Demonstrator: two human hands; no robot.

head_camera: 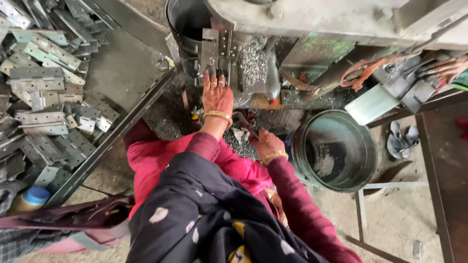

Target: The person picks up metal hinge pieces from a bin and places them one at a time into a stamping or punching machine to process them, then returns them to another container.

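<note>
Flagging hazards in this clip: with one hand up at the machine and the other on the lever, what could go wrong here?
1. The left hand has its fingertips against the grey metal plate at the machine; they could get pinched if the right hand works the thin dark lever.
2. Silvery metal shavings heaped beside that hand may cut bare skin.

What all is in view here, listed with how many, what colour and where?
grey metal hinge plates: many, grey, heaped at left
grey metal machine: one, grey, top centre
upright grey metal plate: one, grey, on the machine's front
dark round metal bucket: one, dark green-grey, right of centre
silver metal shavings: a pile, silver, on the machine
blue-capped bottle: one, lower left
another person's hand: one, upper right
left hand: one, fingertips on the upright plate
right hand: one, low near the bucket, contents unclear
</note>
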